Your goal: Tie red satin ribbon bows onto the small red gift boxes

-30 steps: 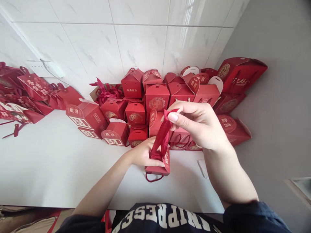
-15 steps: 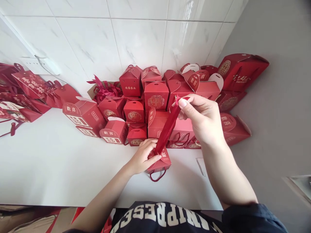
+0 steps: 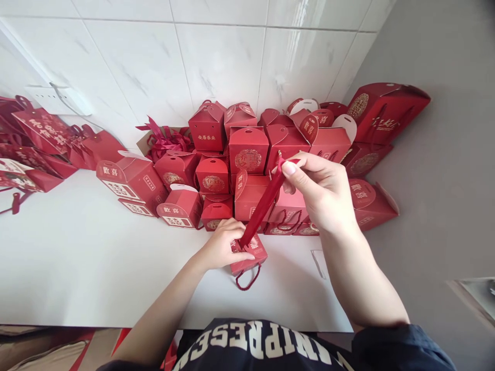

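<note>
My right hand (image 3: 317, 188) pinches the upper end of a dark red ribbon (image 3: 263, 208) between thumb and fingers. The ribbon runs taut down and left to the top of a small red gift box (image 3: 249, 260) on the white table. Curled over the left side of that box, my left hand (image 3: 224, 245) grips it with the thumb near its front edge. A dark red cord handle (image 3: 248, 281) hangs from the box's near side. How the ribbon joins the box is partly hidden by my left fingers.
Stacked red gift boxes (image 3: 249, 152) stand along the tiled wall. Behind them at left, a cardboard carton holds loose red ribbons (image 3: 166, 144). Red bags (image 3: 46, 131) lie at far left below a wall socket (image 3: 58, 100). A grey wall (image 3: 433, 206) rises on the right.
My left hand and the gift box have shifted slightly left, and the ribbon's lower end went with them. My right hand keeps its pinch and has dipped slightly.
</note>
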Action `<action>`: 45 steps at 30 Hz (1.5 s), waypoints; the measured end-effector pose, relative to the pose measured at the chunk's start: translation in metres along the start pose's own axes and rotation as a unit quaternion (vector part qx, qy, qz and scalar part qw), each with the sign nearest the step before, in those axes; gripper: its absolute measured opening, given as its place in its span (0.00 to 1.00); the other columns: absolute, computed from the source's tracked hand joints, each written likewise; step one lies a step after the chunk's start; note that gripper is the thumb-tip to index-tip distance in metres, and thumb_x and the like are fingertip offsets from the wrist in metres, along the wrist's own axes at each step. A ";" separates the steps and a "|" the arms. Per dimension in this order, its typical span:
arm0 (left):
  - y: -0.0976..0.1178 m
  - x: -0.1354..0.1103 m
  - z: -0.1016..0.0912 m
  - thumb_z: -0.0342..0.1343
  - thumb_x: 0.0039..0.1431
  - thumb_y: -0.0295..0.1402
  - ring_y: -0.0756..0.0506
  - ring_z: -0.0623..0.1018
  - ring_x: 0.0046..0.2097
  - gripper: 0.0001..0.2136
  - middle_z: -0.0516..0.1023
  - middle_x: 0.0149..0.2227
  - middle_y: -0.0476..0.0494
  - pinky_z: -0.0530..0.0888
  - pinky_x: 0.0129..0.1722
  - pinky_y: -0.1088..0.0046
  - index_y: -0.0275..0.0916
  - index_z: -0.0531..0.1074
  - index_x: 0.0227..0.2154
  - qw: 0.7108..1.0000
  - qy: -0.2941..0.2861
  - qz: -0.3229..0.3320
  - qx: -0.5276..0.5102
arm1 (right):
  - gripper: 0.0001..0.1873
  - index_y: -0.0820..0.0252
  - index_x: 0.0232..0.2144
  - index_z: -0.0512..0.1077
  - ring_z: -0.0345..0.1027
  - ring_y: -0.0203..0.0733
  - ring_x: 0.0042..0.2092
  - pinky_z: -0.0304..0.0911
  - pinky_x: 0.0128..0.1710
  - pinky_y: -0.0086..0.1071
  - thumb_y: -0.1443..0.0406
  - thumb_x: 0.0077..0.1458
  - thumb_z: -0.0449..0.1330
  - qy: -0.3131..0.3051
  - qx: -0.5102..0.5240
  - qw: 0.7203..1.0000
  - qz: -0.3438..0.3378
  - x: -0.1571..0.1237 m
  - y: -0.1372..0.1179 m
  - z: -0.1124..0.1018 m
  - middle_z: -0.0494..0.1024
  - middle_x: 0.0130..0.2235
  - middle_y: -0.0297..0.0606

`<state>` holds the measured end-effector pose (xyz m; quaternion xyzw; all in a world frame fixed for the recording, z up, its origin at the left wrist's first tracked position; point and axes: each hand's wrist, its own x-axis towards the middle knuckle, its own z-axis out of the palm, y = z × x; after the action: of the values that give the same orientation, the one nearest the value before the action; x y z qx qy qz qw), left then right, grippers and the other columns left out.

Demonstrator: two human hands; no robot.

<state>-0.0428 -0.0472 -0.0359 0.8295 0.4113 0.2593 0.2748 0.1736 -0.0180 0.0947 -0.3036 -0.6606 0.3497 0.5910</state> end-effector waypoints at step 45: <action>0.007 0.007 0.009 0.70 0.46 0.39 0.43 0.77 0.43 0.20 0.78 0.42 0.44 0.73 0.45 0.65 0.39 0.71 0.40 0.987 0.004 -0.056 -0.149 | 0.14 0.58 0.25 0.72 0.60 0.34 0.26 0.60 0.27 0.31 0.57 0.58 0.64 0.001 -0.027 0.999 -0.033 -0.009 -0.010 0.007 0.68 0.25 0.32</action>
<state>-0.0300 -0.0470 -0.0364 0.7537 0.4152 0.3048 0.4083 0.1674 -0.0316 0.0977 -0.2975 -0.6790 0.3118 0.5943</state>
